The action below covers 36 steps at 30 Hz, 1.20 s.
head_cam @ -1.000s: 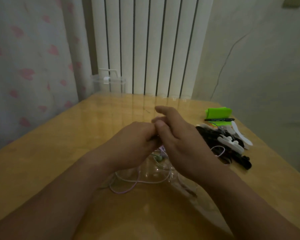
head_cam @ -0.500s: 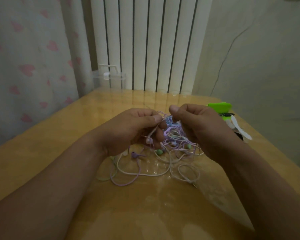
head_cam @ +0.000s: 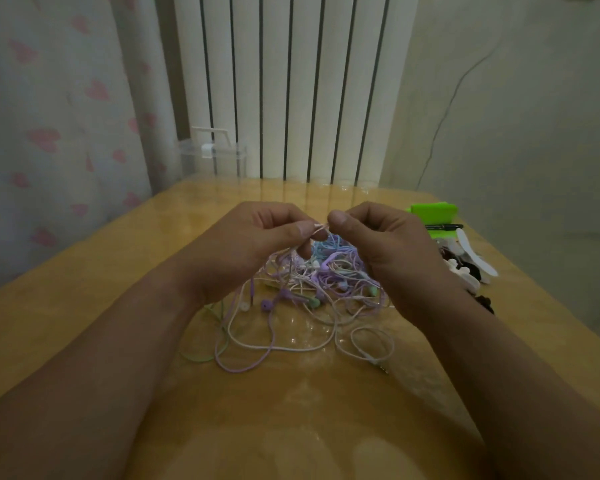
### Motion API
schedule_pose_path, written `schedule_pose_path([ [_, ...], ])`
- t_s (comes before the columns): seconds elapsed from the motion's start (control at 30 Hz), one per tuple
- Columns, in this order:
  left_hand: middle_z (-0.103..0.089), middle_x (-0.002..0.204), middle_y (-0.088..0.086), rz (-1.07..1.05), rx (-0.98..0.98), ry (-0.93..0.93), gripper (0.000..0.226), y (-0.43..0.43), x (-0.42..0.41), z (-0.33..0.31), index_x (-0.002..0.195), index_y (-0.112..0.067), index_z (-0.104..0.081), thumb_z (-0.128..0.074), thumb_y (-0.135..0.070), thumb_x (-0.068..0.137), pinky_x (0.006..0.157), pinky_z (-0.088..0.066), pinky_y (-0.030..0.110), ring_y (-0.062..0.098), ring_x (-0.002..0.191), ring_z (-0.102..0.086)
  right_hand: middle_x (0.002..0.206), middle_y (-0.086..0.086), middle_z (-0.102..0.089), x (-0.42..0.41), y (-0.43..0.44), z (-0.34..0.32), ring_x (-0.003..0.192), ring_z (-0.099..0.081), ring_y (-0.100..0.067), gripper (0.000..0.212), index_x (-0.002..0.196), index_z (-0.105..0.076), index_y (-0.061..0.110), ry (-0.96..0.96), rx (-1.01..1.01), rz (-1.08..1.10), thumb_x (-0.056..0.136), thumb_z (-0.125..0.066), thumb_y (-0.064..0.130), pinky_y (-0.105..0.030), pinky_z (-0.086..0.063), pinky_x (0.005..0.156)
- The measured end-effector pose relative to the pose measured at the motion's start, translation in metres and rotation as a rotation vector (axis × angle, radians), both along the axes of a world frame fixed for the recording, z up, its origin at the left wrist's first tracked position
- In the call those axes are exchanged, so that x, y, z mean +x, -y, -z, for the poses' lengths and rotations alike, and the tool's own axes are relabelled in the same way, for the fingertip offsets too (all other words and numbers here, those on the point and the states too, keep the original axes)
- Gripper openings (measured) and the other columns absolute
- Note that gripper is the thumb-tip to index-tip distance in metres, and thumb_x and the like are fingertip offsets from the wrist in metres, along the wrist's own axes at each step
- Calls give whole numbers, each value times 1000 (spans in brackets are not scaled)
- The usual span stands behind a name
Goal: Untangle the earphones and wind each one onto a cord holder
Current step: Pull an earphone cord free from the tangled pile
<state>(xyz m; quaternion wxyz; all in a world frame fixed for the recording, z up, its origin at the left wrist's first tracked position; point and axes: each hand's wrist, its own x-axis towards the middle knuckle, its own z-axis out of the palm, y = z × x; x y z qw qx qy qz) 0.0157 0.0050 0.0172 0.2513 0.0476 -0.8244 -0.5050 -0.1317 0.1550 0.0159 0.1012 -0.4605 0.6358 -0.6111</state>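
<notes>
From the head view, both hands are working above a tangle (head_cam: pixel 312 282) of pastel earphones lying on the table (head_cam: pixel 84 299). The left hand (head_cam: pixel 253 247) is pinching a pale cord (head_cam: pixel 317 226) between thumb and forefinger, and the right hand (head_cam: pixel 385 244) is pinching the same short stretch from the other side, so the two thumbs are nearly meeting. Both hands are closed on that cord, not open. They are probably holding it raised so that one strand is standing apart from the heap and can be followed or picked loose.

The rest of the earphones are resting below and between the wrists: purple, blue, white and green cords are crossing one another, with a few buds showing near the left wrist. Long loops (head_cam: pixel 274 344) are trailing toward the person, lying flat and slack, which is leaving room to draw a strand out.

The holders (head_cam: pixel 465 271), white and dark pieces, are waiting in a pile just beside the right wrist, near the table's right edge, likely kept within reach for winding. A green item (head_cam: pixel 433 211) and a pen (head_cam: pixel 442 226) are lying behind them. A clear box (head_cam: pixel 212 159) is standing at the far edge, well apart from the work.

No cord is looking wound yet, so the job seems to be at its start.
</notes>
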Motion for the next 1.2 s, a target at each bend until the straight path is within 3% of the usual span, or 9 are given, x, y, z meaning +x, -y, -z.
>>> schedule_pose_path([
  [0.1,-63,81,17,59,100,64,25,1,1,0,106,0,-71,-54,-18,106,74,-55,33,29,75,-59,55,13,-57,-2,0,2,45,-49,2,24,89,-73,5,12,-1,2,97,-71,28,-8,-36,47],
  [0.27,-47,73,11,21,53,146,23,2,2,0,105,-2,-71,-56,-19,106,59,-48,24,18,63,-45,53,12,-54,-7,3,6,44,-46,1,24,85,-72,9,25,9,26,97,-71,30,-10,-36,46],
  [0.43,-66,83,2,-22,52,141,23,1,-1,3,97,-7,-72,-53,-17,107,68,-51,30,19,73,-53,76,-4,-71,-4,3,9,68,-61,-2,20,86,-76,19,-111,97,12,97,-71,34,-11,-48,60],
  [0.57,-73,86,3,-29,-53,131,25,-2,1,4,122,-22,-69,-50,-13,109,73,-53,31,19,77,-60,56,9,-55,-3,-1,2,52,-48,1,22,86,-75,14,-92,54,-28,97,-70,32,-12,-39,50],
  [0.73,-67,77,1,-30,-240,198,56,-10,-2,6,138,-47,-56,-43,-5,104,68,-51,40,22,68,-53,49,12,-49,-5,-6,-3,43,-38,-2,26,84,-71,8,-65,82,-79,98,-69,30,-11,-33,45],
  [0.83,-63,74,1,23,-174,180,49,-13,-2,6,133,-39,-63,-38,-9,104,69,-47,44,23,70,-51,45,17,-53,-6,-9,-6,43,-50,3,27,86,-69,3,-69,88,-88,100,-66,26,-5,-35,47],
  [0.97,-55,78,4,108,-40,124,26,-17,-5,8,104,-27,-75,-49,-29,107,73,-48,37,18,72,-53,48,16,-55,-6,-10,-7,46,-52,3,24,83,-67,7,-62,47,-90,100,-67,24,-6,-36,50],
  [1.07,-48,75,3,85,-62,115,32,-18,-7,11,96,-15,-75,-51,-32,108,66,-46,20,11,68,-49,46,17,-53,-8,-9,-7,45,-51,3,23,82,-67,6,-44,0,-66,99,-68,22,-5,-36,47],
  [1.2,-68,86,8,110,0,163,41,-20,-6,11,98,-6,-73,-43,-32,111,73,-52,24,15,79,-62,48,17,-53,-11,-8,-6,46,-51,2,23,84,-69,5,-51,-35,-39,98,-70,24,-6,-35,49],
])
